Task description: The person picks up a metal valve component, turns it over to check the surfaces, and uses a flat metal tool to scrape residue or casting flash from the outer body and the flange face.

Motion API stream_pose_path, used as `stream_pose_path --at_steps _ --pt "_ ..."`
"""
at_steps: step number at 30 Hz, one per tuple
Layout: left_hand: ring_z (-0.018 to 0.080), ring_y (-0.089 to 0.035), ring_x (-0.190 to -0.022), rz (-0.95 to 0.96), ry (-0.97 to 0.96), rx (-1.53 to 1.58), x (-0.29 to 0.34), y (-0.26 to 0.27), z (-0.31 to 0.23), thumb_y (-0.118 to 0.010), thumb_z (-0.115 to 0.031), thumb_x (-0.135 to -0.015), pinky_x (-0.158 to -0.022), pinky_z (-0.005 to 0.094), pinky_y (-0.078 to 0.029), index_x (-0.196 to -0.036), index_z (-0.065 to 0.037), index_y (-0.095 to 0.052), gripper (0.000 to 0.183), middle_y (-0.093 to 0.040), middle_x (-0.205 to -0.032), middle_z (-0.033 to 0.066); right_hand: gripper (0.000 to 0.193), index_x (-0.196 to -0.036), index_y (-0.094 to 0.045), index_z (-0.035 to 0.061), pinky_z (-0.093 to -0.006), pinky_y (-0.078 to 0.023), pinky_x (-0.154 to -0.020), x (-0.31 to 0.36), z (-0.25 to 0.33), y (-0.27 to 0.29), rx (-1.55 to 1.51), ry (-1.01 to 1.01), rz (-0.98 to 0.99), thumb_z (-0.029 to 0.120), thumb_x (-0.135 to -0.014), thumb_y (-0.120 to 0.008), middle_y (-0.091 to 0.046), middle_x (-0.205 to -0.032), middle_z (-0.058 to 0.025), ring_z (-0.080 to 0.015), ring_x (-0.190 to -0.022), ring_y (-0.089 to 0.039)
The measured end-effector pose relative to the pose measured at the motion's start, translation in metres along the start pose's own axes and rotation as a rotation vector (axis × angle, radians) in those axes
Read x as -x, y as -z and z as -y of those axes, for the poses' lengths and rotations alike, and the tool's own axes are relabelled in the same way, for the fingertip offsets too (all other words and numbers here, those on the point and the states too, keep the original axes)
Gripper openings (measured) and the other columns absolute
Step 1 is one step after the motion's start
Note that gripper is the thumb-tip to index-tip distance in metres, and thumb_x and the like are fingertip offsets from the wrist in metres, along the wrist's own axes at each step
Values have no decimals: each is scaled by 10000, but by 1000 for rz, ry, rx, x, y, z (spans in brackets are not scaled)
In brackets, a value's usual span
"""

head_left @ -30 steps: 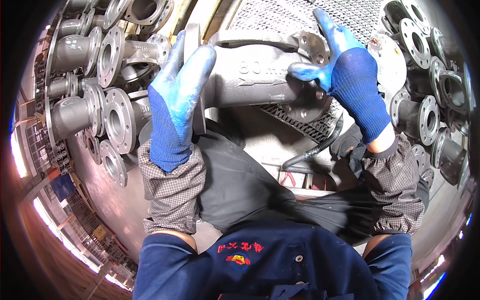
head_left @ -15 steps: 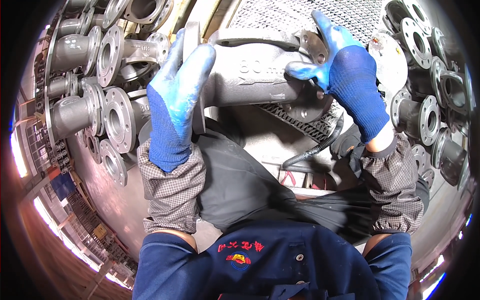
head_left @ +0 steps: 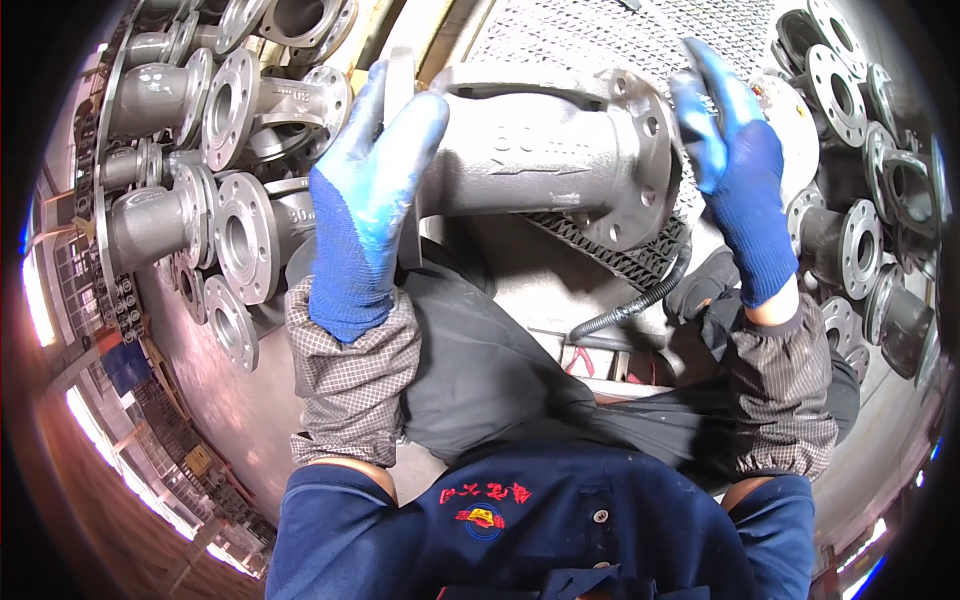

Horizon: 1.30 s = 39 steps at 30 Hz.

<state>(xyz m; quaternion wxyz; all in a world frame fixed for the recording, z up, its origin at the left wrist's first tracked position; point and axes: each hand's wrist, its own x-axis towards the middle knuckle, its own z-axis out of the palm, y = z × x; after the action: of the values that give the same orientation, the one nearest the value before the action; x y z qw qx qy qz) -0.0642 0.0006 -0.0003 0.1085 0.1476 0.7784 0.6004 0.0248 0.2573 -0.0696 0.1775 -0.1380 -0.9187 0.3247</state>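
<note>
A grey cast-metal valve body [head_left: 530, 165] with round flanges lies across in front of me, above my lap. My left hand [head_left: 365, 205], in a blue coated glove, straddles its left flange, thumb on one side and fingers on the other. Bolt holes show in the right flange [head_left: 652, 160]. Just beyond that flange is my gloved right hand [head_left: 738, 165], its fingers apart and nothing in them; whether a fingertip touches the flange edge I cannot tell.
Flanged castings [head_left: 240, 240] are stacked at my left, and more castings [head_left: 850, 245] stand at my right. Behind the valve body is a metal mesh surface [head_left: 620, 40]. A ribbed black hose [head_left: 640, 300] curves below the right flange. A pale round disc [head_left: 795, 135] lies beyond my right hand.
My right hand has come off the valve body's right end and moved right. The right flange has turned into fuller view. My left hand stays at the left flange.
</note>
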Motion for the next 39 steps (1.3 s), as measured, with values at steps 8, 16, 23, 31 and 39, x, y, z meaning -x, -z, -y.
stream_pose_path --at_steps 8,16,23,31,39 --pt "193 -614 -951 98 -563 -549 -3 20 22 -633 41 -833 -784 268 -513 -1191 -92 -631 382 -549 -1253 216 489 -1178 -637 79 -306 -485 -624 37 53 30 -201 246 11 -77 -721 -561 -621 -765 -113 -244 -647 -583" --pt "315 -594 -1099 121 -724 -770 -6 21 21 -645 47 -805 -868 321 -503 -1213 -106 -614 437 -553 -1228 268 530 -1200 -628 119 -288 -486 -748 56 68 26 62 178 131 -102 -730 -521 -660 -906 -127 -226 -858 -639" --pt "207 -584 -1071 68 -274 -215 2 17 18 -652 -45 -849 -891 276 -481 -1255 -70 -575 414 -538 -1266 220 330 -1164 -618 9 -306 -498 -808 59 43 0 -354 76 -174 -35 -843 -554 -670 -1021 -154 -228 -902 -655" --pt "95 -525 -940 53 94 -43 24 35 19 -624 -142 -849 -847 213 -437 -1372 12 -418 583 -564 -1133 45 381 -1184 -624 35 -278 -508 -707 84 55 -21 -363 168 -279 -54 -820 -558 -678 -1009 -104 -170 -805 -637" --pt "73 -515 -850 68 103 -100 35 50 34 -604 -121 -832 -768 210 -444 -1346 36 -437 562 -589 -1013 22 403 -1196 -594 7 -297 -486 -855 95 67 -20 -347 108 -147 -106 -810 -568 -641 -1149 -135 -228 -981 -633"
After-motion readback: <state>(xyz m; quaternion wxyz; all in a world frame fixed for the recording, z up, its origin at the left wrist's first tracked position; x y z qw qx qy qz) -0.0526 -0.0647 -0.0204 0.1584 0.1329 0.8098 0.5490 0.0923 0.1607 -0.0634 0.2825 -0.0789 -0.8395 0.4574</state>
